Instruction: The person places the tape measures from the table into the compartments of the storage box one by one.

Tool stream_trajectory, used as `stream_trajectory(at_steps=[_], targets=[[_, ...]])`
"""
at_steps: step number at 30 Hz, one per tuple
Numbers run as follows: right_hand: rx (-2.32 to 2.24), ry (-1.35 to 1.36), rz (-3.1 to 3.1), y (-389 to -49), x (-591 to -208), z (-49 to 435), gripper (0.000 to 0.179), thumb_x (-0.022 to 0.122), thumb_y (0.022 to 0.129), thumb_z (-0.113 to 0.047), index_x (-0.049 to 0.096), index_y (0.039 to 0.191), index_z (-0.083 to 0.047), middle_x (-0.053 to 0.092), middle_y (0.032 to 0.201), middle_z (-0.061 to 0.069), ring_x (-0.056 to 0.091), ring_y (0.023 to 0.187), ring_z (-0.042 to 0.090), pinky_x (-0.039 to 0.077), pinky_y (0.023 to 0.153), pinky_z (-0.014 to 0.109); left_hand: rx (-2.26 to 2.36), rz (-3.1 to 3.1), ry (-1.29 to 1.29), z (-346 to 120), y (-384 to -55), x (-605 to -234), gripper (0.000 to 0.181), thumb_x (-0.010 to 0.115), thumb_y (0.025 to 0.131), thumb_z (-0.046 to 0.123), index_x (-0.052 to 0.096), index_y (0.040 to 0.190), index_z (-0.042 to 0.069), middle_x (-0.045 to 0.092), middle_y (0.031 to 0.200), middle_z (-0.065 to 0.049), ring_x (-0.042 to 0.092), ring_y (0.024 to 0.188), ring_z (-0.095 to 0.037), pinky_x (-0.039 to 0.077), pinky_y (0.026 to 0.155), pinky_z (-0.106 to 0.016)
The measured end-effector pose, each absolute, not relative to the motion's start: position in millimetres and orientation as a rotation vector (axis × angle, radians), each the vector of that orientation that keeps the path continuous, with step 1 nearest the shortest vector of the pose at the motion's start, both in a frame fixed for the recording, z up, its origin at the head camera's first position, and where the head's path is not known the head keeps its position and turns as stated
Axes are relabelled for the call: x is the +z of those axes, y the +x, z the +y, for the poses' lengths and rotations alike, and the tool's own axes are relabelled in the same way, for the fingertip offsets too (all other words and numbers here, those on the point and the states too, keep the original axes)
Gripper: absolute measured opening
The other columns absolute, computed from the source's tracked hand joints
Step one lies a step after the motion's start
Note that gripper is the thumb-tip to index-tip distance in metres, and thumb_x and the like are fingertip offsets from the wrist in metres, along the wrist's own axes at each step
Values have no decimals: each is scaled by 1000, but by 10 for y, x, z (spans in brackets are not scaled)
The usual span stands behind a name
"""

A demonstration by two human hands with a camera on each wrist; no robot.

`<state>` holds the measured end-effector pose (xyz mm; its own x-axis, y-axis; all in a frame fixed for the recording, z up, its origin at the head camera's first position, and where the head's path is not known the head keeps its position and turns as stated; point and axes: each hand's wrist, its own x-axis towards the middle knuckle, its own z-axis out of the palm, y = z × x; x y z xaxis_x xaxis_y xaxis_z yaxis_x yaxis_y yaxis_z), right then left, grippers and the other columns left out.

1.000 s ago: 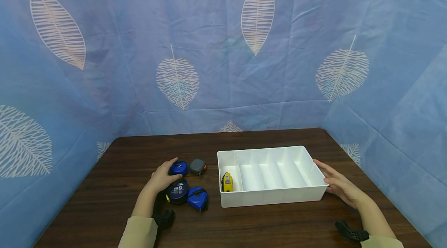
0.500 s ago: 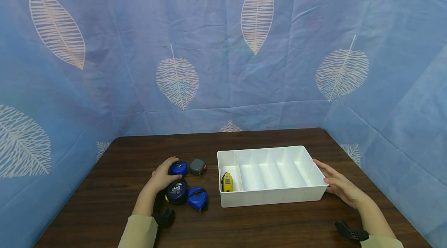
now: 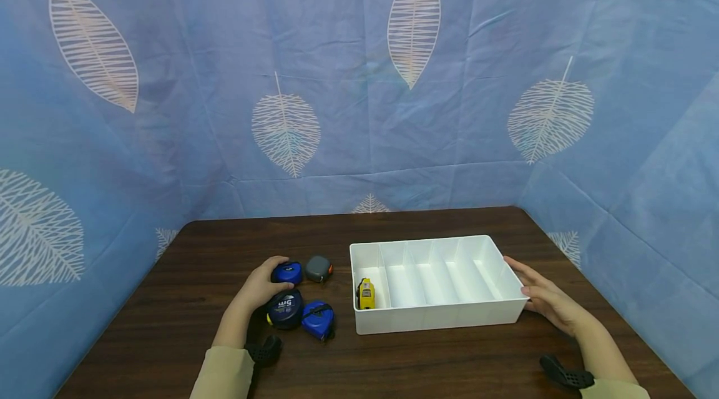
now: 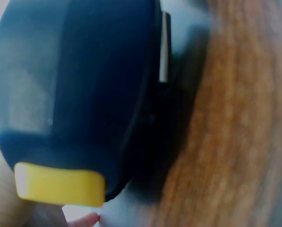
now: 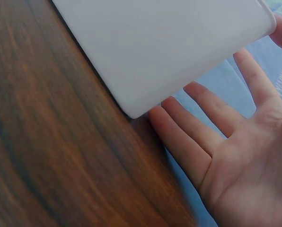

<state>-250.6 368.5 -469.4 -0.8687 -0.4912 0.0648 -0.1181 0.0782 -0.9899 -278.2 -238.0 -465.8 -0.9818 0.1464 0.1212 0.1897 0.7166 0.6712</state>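
In the head view my left hand (image 3: 259, 285) holds a blue tape measure (image 3: 288, 273) between thumb and fingers, on the table. Just nearer lie a dark navy tape measure (image 3: 284, 309) marked 5m and another blue tape measure (image 3: 318, 320) with a black strap. A grey tape measure (image 3: 318, 268) is to the right of the held one. The navy one, with its yellow tab (image 4: 60, 184), fills much of the left wrist view. My right hand (image 5: 245, 156) touches the end wall of a white divided box (image 5: 169, 47) with straight fingers, its thumb at the rim.
A yellow tape measure (image 3: 366, 293) sits in the leftmost compartment of the box. The dark wooden table (image 3: 415, 361) ends at a blue leaf-patterned cloth (image 3: 337, 137) hanging behind and at both sides.
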Motion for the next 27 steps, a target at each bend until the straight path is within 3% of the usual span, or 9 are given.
stream_trajectory(at_steps=[27], targets=[[-1844,-631,2072,-2504,-4678,3683,63,36,99,-12,9,156,-18,32,141,-27,48,121,8,43,89,43,-1140,-2817,-296,-2428,-2791,-4637,65,74,84,14,44,140,-3,34,146,-27,36,129,-46,35,99,-59]])
